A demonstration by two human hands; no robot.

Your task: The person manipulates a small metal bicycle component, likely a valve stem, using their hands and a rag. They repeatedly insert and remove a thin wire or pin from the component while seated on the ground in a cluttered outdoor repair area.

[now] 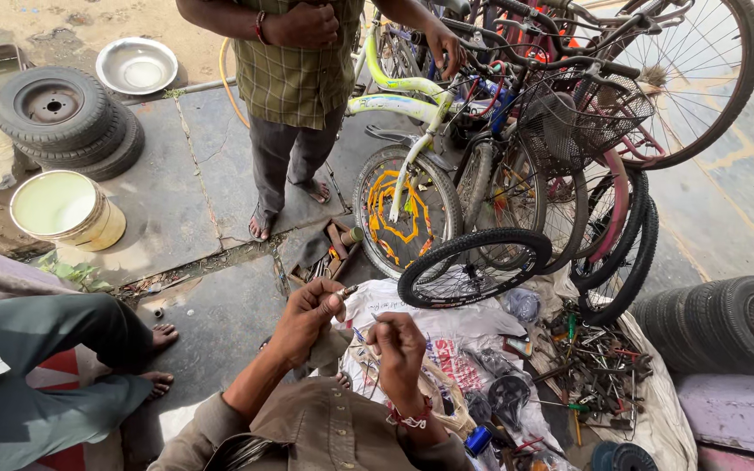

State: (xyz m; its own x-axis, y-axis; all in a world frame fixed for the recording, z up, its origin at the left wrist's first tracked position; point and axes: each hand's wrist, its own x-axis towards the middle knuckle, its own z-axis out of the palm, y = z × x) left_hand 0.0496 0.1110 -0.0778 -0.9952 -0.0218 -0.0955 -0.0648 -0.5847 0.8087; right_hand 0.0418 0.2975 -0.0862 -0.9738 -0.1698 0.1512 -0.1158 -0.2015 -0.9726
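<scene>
My left hand (305, 316) is raised over the paved ground, its fingers pinched on a small metal piece (347, 290) that sticks out past the fingertips. Close to the right, my right hand (399, 347), with a red thread band at the wrist, is curled around a thin wire-like piece whose end points toward the left hand. Both hands hover above a white printed sack (469, 327) spread on the ground. A small black-tyred wheel (473, 266) stands just beyond the hands.
A person in a checked shirt (294, 74) stands ahead, holding a bicycle (412, 105) among several parked ones. A seated person's bare feet (157, 336) are at the left. Loose tools (599, 362) cover the sack. Nearby are stacked tyres (67, 118), a bucket (67, 209) and a tool box (329, 253).
</scene>
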